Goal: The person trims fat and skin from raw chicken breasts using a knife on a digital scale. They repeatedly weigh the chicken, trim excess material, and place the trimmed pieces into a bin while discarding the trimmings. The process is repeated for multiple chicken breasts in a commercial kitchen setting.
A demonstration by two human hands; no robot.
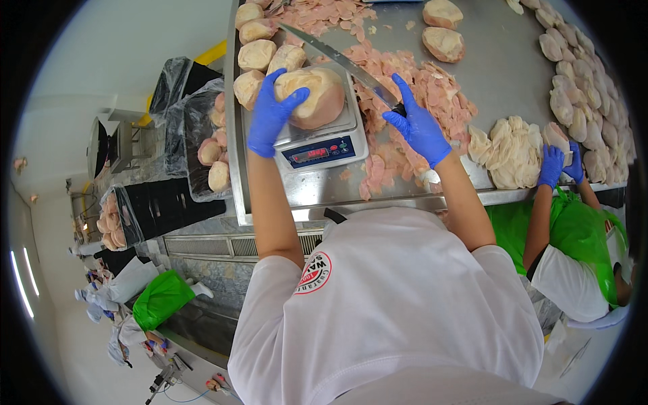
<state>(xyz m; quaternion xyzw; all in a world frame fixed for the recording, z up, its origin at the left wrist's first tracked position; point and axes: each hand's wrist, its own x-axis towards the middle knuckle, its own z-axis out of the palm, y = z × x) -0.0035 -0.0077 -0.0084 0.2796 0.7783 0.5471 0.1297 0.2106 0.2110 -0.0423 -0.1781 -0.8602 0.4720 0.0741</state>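
A large rounded piece of pale pink and cream meat (320,91) rests on the steel top of a digital scale (324,156) with a blue panel and a lit red display. My left hand (271,116), in a blue glove, grips the piece's left side, the thumb laid across its top. In my blue-gloved right hand (418,129) is the dark handle of a long knife (344,62). Its blade points up and left, passing above the scale's right corner, apart from the meat. Thin pink meat trimmings (432,88) lie heaped beneath and beyond the right hand.
Several rounded meat pieces (256,55) line the steel table's (493,61) left edge; two more (443,44) lie farther back. At right, a co-worker's gloved hands (561,164) hold meat beside pale skins (514,152) and many pale pieces (587,94). Plastic-lined black crates (196,138) stand left.
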